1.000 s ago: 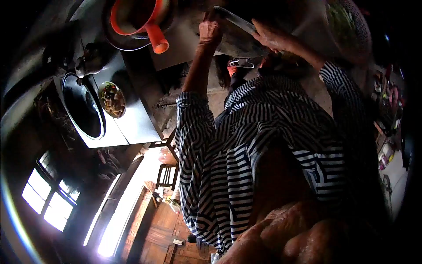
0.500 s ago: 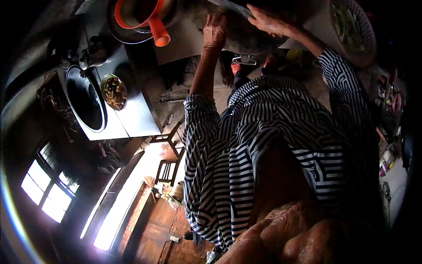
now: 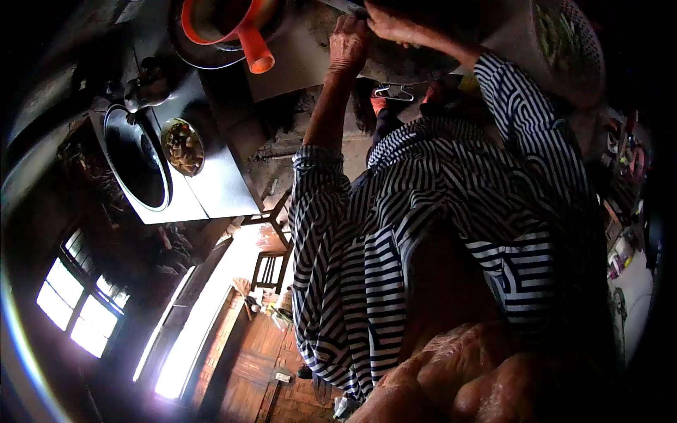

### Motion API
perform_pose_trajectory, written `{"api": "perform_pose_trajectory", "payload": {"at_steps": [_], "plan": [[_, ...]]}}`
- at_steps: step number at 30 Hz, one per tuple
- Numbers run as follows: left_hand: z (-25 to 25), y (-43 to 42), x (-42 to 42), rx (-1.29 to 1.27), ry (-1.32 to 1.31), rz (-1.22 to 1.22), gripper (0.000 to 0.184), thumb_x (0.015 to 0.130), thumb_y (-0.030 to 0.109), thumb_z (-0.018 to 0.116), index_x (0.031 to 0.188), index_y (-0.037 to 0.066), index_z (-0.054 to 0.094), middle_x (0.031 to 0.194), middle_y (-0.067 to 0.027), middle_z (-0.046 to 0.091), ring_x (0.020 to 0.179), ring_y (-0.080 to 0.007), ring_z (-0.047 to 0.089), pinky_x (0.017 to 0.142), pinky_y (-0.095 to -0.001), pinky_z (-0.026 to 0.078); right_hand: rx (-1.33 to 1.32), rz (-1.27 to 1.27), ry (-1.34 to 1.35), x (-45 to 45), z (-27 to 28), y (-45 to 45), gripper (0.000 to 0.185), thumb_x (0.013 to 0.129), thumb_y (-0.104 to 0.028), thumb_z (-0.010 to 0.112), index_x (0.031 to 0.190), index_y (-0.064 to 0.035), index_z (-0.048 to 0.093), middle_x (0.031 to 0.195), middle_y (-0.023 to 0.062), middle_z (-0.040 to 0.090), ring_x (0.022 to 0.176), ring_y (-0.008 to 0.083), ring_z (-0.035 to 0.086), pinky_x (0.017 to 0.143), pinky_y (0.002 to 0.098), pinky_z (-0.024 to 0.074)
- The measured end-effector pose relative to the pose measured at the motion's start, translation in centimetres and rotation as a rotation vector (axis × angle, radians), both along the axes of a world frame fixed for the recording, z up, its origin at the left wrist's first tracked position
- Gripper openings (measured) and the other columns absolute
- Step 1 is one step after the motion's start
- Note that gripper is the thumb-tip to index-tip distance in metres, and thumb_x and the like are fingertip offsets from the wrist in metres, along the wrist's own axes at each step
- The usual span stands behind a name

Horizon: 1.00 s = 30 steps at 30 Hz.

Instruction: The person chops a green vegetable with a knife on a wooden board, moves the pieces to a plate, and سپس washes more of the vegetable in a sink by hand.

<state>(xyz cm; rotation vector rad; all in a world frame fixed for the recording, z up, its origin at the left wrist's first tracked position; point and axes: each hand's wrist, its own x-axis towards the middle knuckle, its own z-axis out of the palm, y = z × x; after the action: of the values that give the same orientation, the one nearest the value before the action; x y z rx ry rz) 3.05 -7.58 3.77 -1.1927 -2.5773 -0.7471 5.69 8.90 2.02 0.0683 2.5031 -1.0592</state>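
Left grip [image 3: 349, 45]: knuckles curled, hold unclear | Right grip [image 3: 402, 28]: closed on flat metal knife [image 3: 343, 5] | Nearby: round-bowled orange dipper [image 3: 254, 48]

Left hand [image 3: 349, 44] and right hand [image 3: 398, 28] close together, blade [image 3: 341, 5] at upper edge.
Orange dipper [image 3: 256, 49] to their left; perforated basket [image 3: 589, 44] of greens [image 3: 557, 39] right.

Rm dim, edges nr black. Window [image 3: 77, 307] at lower L, dk frame, panes blown out; long bright strip [image 3: 182, 345] beside it, also overexposed. Red-brn brick-patterned surface [image 3: 247, 366] nr bottom, wall or flr unclear. Dk slatted chair [image 3: 269, 272] nr white-topped counter [image 3: 226, 189]. Flr [image 3: 356, 146] grey-brn, shadowed.
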Motion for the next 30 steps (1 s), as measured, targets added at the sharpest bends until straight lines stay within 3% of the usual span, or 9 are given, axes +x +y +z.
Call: {"api": "perform_pose_trajectory", "payload": {"at_steps": [5,7,8,12,13,15,18,27,30], "plan": [[0.5,-0.1,0.1,0.031,-0.053,0.055,0.017,0.075,0.009,0.058,0.091,0.007,0.063,0.098,-0.0118,0.06,0.097,-0.0348,0.056,0.08,-0.0435,0.051,-0.11,0.005,-0.158,-0.6,2.9,1.8,0.061,0.1,-0.028,0.038,0.149,-0.0015,0.014,0.091,0.0205,0.063,0.052,0.0244,0.056,0.052,0.0393,0.0508],[0.1,-0.3,0.1,0.013,-0.024,0.064,0.026,0.077,0.01,0.058,0.101,0.014,0.068,0.099,-0.012,0.064,0.096,-0.0336,0.059,0.084,-0.0429,0.051,-0.093,-0.012,-0.199,0.4,4.5,2.9,0.061,0.101,-0.028,0.036,0.15,-0.0019,0.012,0.093,0.0214,0.063,0.055,0.0254,0.057,0.054,0.04,0.0516],[-0.2,-0.4,-0.1,0.014,-0.024,0.064,0.026,0.077,0.01,0.058,0.101,0.014,0.068,0.099,-0.012,0.064,0.096,-0.0336,0.059,0.084,-0.0429,0.051,-0.044,-0.078,-0.241,0.5,4.1,3.2,0.067,0.101,-0.032,0.036,0.152,-0.005,0.0,0.091,0.021,0.063,0.048,0.0245,0.054,0.047,0.0397,0.0495],[0.0,-0.5,-0.1,-0.018,-0.09,0.072,0.025,0.076,0.011,0.057,0.098,0.009,0.067,0.101,-0.0121,0.062,0.097,-0.0356,0.056,0.083,-0.0454,0.05,-0.036,0.088,-0.233,2.3,8.4,4.1,0.068,0.101,-0.031,0.036,0.152,-0.0059,-0.003,0.082,0.0208,0.063,0.049,0.0255,0.054,0.046,0.0396,0.0494],[0.1,-0.4,0.0,-0.034,-0.14,0.099,0.026,0.076,0.011,0.057,0.099,0.01,0.067,0.1,-0.0123,0.063,0.097,-0.0357,0.056,0.083,-0.0452,0.05,-0.036,0.088,-0.235,2.8,8.8,3.9,0.068,0.101,-0.031,0.036,0.152,-0.0059,-0.003,0.082,0.0208,0.063,0.049,0.0255,0.054,0.046,0.0396,0.0494],[0.3,-0.3,0.3,-0.047,-0.126,0.12,0.024,0.075,0.012,0.059,0.097,0.01,0.067,0.098,-0.0123,0.063,0.096,-0.0354,0.056,0.082,-0.0451,0.05,0.052,0.095,-0.145,3.6,8.9,3.4,0.061,0.098,-0.028,0.047,0.146,0.0015,0.023,0.076,0.0161,0.062,0.04,0.0183,0.051,0.039,0.0342,0.0469],[0.8,-0.2,0.3,0.03,-0.125,0.122,0.018,0.075,0.014,0.061,0.092,0.009,0.067,0.095,-0.0124,0.063,0.093,-0.0351,0.056,0.081,-0.0452,0.049,-0.111,0.018,-0.227,4.6,7.3,3.3,0.061,0.098,-0.028,0.047,0.146,0.0013,0.023,0.069,0.0151,0.06,0.039,0.0174,0.051,0.039,0.0327,0.0468],[0.6,0.2,0.5,0.062,-0.15,0.111,0.011,0.076,0.012,0.062,0.085,0.008,0.065,0.092,-0.0138,0.062,0.089,-0.0363,0.056,0.079,-0.0462,0.048,0.136,-0.015,-0.132,0.5,9.1,-2.4,0.055,0.098,-0.026,0.047,0.142,-0.0011,0.025,0.064,0.0142,0.06,0.038,0.0201,0.052,0.036,0.0349,0.0468],[0.3,-0.2,0.5,0.035,-0.052,0.073,0.012,0.078,0.012,0.061,0.088,0.007,0.065,0.091,-0.0147,0.061,0.09,-0.0372,0.055,0.079,-0.0464,0.048,-0.054,-0.028,-0.222,0.2,4.6,0.1,0.063,0.1,-0.03,0.04,0.148,-0.0046,0.008,0.072,0.0177,0.061,0.044,0.0236,0.053,0.042,0.0375,0.0482]]}}
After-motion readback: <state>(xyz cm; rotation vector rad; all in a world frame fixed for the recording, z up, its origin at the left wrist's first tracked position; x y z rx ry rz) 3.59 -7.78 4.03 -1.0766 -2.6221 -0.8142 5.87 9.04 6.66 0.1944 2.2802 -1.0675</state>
